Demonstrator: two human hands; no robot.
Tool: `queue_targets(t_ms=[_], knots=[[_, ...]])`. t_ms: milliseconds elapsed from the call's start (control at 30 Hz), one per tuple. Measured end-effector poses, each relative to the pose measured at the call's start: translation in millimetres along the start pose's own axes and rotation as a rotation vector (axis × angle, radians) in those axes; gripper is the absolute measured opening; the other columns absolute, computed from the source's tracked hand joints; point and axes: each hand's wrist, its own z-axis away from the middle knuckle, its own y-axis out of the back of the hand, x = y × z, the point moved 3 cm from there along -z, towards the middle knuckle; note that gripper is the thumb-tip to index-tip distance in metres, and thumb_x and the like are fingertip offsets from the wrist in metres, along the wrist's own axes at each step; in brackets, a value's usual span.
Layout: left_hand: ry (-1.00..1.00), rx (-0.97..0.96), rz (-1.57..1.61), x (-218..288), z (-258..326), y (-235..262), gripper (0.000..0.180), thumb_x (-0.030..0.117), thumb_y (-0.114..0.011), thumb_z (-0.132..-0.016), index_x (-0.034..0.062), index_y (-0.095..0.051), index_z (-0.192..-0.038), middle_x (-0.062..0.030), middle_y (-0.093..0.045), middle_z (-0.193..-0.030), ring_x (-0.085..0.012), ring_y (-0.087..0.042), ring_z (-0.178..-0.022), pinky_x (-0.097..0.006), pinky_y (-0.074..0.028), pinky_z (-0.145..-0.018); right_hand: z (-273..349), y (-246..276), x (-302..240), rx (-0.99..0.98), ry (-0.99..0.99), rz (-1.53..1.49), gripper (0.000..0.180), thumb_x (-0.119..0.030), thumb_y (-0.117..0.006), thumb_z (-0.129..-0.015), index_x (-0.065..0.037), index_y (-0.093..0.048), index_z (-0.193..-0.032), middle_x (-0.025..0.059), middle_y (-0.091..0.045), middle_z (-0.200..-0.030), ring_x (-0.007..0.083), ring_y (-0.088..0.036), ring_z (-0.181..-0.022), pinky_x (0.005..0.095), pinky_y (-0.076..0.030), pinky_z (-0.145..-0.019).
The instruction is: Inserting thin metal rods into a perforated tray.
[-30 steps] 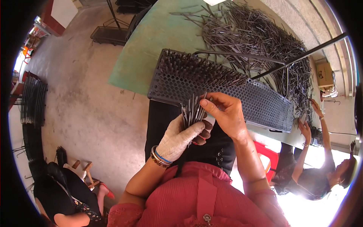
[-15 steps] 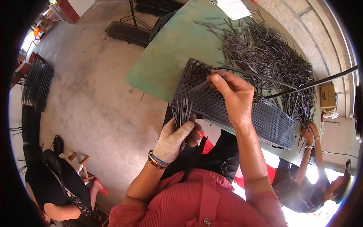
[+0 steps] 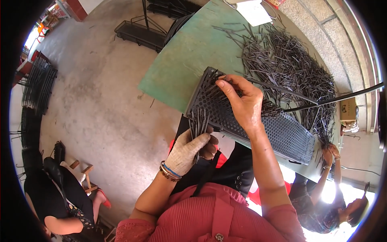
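**Green table (image 3: 173, 68) with perforated tray (image 3: 296, 135): hand and rod positions**

The green table stands on a concrete floor (image 3: 92, 84), visible to the left of the perforated tray. The tray is long and dark, and lies along the near side of the table. A pile of loose rods (image 3: 288, 66) covers the table beyond the tray; a white sheet (image 3: 254, 13) lies farther beyond it.

Left hand (image 3: 189, 151): gloved, in front of the tray's left end. The fingers are closed around a rod bundle (image 3: 199, 121). The thumb crosses the bundle; the upper ends fan out above the thumb, and the lower ends project below the grip.

Right hand (image 3: 244, 101): bare, above the left part of the tray. The thumb and index finger are drawn close together, next to the standing rods (image 3: 271, 109) in the tray. Whether a rod sits between the fingertips cannot be told.

A co-worker's hands (image 3: 331, 152) are beyond the tray's right end, at the edge of the pile.
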Motion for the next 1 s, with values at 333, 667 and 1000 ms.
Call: queue_targets(t_ms=[333,667,1000], knots=[[0.024,0.016,-0.017,-1.7,-2.6,1.2,0.028,0.019,-0.058,-0.097,-0.0009,-0.054,-0.115,-0.0115,-0.068,-0.096,-0.0156,-0.066,-0.077,-0.027,-0.055,-0.065,5.9,-3.8,-0.5,0.055,-0.066,0.069,0.017,-0.011,-0.074,-0.087,0.002,-0.071,-0.098,0.0022,-0.071,-0.084,0.0061,-0.060,-0.074,0.0219,-0.049,-0.069],[0.024,0.038,-0.014,0.5,-3.4,-3.5,0.029,0.019,-0.057,-0.097,-0.0014,-0.052,-0.118,-0.0123,-0.068,-0.097,-0.0157,-0.066,-0.075,-0.027,-0.055,-0.065,8.1,-10.5,5.6,0.151,-0.024,0.066,0.017,-0.010,-0.078,-0.082,0.002,-0.071,-0.094,0.0066,-0.071,-0.081,0.0085,-0.060,-0.067,0.0244,-0.050,-0.064],[0.014,0.019,-0.006,0.8,-4.1,-0.1,0.028,0.018,-0.058,-0.097,0.0002,-0.053,-0.118,-0.0112,-0.068,-0.095,-0.0146,-0.065,-0.075,-0.027,-0.054,-0.064,9.7,-16.0,0.0,-0.011,0.369,0.372,0.034,-0.003,-0.078,-0.077,-0.005,-0.070,-0.109,0.0085,-0.071,-0.089,0.0208,-0.066,-0.080,0.0307,-0.052,-0.074]])
